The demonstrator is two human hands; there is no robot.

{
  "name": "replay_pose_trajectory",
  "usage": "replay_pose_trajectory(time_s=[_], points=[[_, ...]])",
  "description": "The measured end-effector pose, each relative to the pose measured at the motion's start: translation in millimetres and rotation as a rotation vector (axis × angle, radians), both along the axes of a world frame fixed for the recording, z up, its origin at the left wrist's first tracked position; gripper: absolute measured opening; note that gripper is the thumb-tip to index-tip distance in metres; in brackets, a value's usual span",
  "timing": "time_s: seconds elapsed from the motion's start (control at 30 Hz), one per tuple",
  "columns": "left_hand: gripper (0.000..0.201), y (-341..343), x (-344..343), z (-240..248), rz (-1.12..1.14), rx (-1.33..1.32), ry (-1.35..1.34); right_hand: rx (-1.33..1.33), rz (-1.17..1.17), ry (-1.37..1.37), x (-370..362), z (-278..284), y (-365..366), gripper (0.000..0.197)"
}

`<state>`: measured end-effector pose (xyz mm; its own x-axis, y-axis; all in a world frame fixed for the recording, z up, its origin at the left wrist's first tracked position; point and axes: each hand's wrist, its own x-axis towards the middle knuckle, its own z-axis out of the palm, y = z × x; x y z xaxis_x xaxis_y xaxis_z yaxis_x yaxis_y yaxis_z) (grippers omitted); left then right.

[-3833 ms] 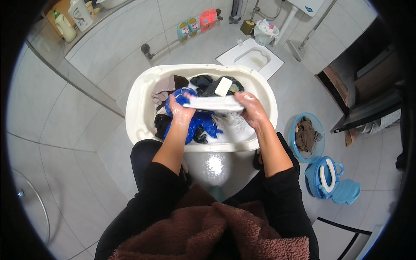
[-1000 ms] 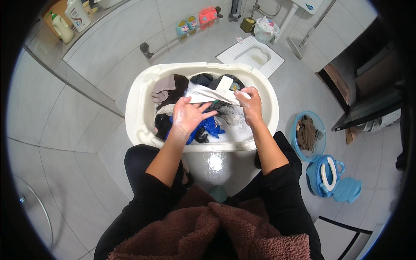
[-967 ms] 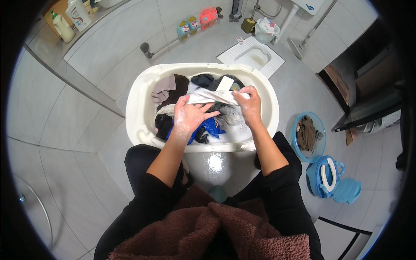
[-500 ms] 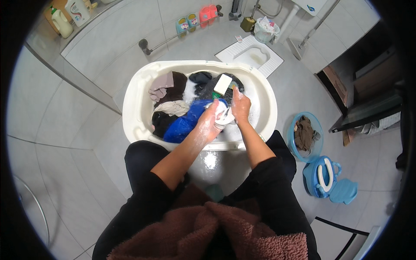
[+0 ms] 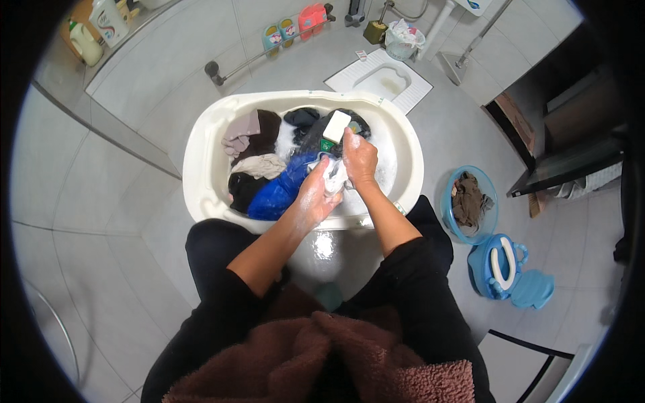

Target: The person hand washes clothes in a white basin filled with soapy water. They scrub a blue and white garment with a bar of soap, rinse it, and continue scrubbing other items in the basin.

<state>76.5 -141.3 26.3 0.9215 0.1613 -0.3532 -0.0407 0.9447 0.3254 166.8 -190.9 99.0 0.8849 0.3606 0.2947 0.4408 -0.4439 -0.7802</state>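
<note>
White cloth [image 5: 332, 177] is bunched into a small, creased wad with grey shading in its folds and lather about it. We locate it above the near half of the cream-white tub [image 5: 201, 151], between the two hands. The left hand [image 5: 316, 195] grasps the wad from the lower left; the right hand [image 5: 361, 160] is clenched on the wad's right side. Suds coat both hands. Just beyond the right hand, a white bar [image 5: 337, 126] rests on dark clothes [image 5: 312, 142]. A blue garment [image 5: 277, 195] lies to the left of the wad, and foam [image 5: 390, 169] lies to its right.

We cannot make out the cloth's full outline or its type, because fingers and folds cover much of it. The right hand's fingertips are turned out of sight. The left hand overlaps the blue garment's right edge. At the upper left, the picture's edge cuts off a white bottle [image 5: 109, 24].
</note>
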Motion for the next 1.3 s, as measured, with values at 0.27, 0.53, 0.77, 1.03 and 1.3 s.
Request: replay_pose_trajectory(time_s=[0.27, 0.53, 0.77, 1.03, 1.3], points=[[0.034, 43.8, -7.2, 9.0, -0.168, -0.459, -0.549, 0.233, 0.584, -0.595, -73.3, -19.4, 6.1, 0.017], [0.037, 23.0, -7.6, 29.0, 0.184, -0.005, 0.108, 0.154, 0.082, 0.322, 52.7, -31.3, -0.9, 0.054], [0.063, 65.4, -2.1, 10.8, 0.101, -0.284, 0.226, 0.342, 0.184, 0.197, 0.1, 14.9, -8.7, 0.048], [0.024, 11.9, -13.5, -22.6, 0.144, -0.032, -0.082, -0.251, 0.62, -0.495, -36.0, -11.4, -7.2, 0.026], [0.019, 36.8, -6.1, 7.8, 0.333, 0.034, 0.183, 0.257, 0.392, 0.22, -37.2, -6.8, -3.2, 0.034]])
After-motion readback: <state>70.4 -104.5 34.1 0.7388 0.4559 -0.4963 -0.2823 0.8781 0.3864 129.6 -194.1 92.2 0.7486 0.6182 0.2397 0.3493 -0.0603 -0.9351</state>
